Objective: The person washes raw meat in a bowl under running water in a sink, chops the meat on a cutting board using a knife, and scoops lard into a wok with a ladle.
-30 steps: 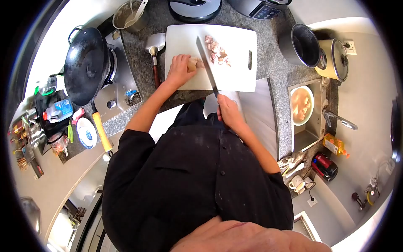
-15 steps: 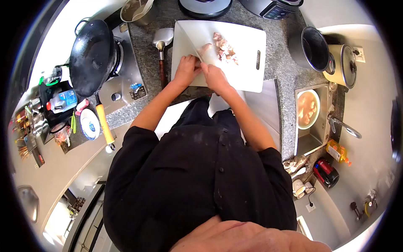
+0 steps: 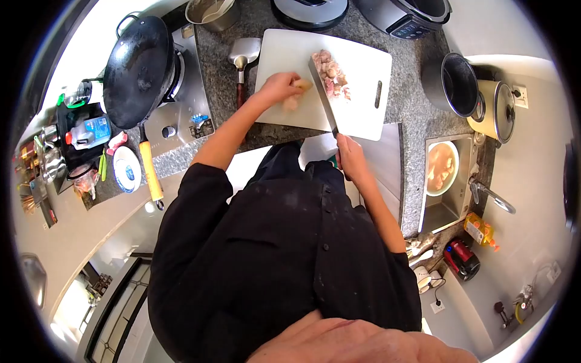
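A white cutting board [image 3: 363, 60] lies on the counter in the upper middle of the head view. Chopped meat pieces [image 3: 333, 77] form a pile on its right half. My right hand [image 3: 352, 156] is closed round the handle of a knife [image 3: 324, 100], whose blade rests along the left side of the pile. Over the board's left half, my left hand [image 3: 281, 88] has its fingers closed on a pale piece of meat [image 3: 302, 85]. Beneath that hand is another pale, blurred piece of meat [image 3: 291, 103].
A wok [image 3: 139, 72] and a metal spatula [image 3: 244, 51] are on the left. A metal pot [image 3: 213, 13] stands behind them. To the right are a dark pot [image 3: 452, 85], a lidded yellow pot [image 3: 495, 112] and a sink [image 3: 445, 215] holding a bowl [image 3: 443, 169] of meat.
My hands came together at the knife, then moved apart. The knife went left and back right to the chopped pile. My left hand has lifted a piece of meat.
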The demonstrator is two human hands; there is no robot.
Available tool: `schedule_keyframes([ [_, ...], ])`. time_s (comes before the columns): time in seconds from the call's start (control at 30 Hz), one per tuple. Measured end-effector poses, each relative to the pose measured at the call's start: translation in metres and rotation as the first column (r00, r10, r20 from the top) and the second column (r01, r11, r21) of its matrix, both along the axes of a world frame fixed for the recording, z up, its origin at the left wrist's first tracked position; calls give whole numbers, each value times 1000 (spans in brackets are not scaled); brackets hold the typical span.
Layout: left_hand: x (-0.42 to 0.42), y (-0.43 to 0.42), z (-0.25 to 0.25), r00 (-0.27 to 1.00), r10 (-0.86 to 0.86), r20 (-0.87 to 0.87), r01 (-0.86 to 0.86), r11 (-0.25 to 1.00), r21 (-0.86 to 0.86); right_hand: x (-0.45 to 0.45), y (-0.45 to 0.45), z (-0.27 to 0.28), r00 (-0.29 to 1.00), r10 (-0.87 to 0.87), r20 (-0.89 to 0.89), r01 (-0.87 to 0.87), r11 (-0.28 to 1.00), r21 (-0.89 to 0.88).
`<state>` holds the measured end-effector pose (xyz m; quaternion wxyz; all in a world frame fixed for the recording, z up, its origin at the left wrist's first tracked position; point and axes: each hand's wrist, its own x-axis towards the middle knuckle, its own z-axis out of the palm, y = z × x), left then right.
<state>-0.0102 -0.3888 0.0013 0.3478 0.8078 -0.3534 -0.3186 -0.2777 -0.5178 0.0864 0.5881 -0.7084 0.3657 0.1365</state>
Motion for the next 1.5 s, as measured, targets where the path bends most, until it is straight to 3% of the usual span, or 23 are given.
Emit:
schedule_keyframes([
  [0.03, -5, -4, 0, 1000, 1, -2, -1, 1000, -1, -3, 3, 7, 999, 32, -10, -33, 998, -46],
  [0.1, -14, -10, 1, 964, 238, 117, -230, 970, -75, -5, 5, 17, 998, 64, -21, -65, 993, -95],
  [0.23, -30, 6, -18, 920, 391, 36, -376, 903, -210, -9, 5, 16, 977, 213, 15, -206, 957, -205],
  [0.3, -40, 23, -14, 830, 459, 317, -369, 878, -305, -8, 4, 14, 963, 266, 32, -248, 931, -266],
  [0.5, -71, 28, 21, 867, 433, 246, -430, 900, -68, 11, -4, 35, 903, 429, -28, -410, 838, -361],
  [0.63, -67, 26, 8, 876, 346, 335, -277, 931, -237, 24, -4, 49, 852, 518, -71, -492, 750, -442],
  [0.7, -68, 22, 6, 873, 456, 173, -370, 850, -375, 32, -3, 49, 847, 523, -96, -508, 742, -436],
  [0.83, -64, 14, 4, 847, 488, 210, -423, 859, -288, 45, -4, 40, 860, 466, -208, -503, 705, -500],
  [0.9, -56, 8, 2, 851, 394, 346, -294, 905, -306, 52, -7, 38, 857, 459, -233, -505, 664, -551],
  [1.0, -45, 4, -1, 893, 310, 327, -245, 943, -226, 62, -12, 37, 847, 461, -265, -530, 692, -490],
  [1.13, -42, 5, 2, 919, 253, 303, -188, 955, -229, 85, -13, 1, 865, 448, -226, -500, 739, -450],
  [1.33, -46, 23, -9, 926, 327, 186, -289, 935, -207, 121, 0, -26, 893, 434, -117, -431, 754, -495],
  [1.4, -48, 36, -14, 911, 408, 60, -358, 854, -378, 112, -11, -29, 898, 426, -110, -423, 768, -480],
  [1.43, -50, 40, -14, 911, 409, 58, -359, 853, -379, 99, -17, -31, 886, 458, 68, -366, 783, -503],
  [1.5, -53, 47, -14, 890, 453, -41, -435, 820, -371, 77, -21, -30, 842, 482, 241, -310, 799, -515],
])
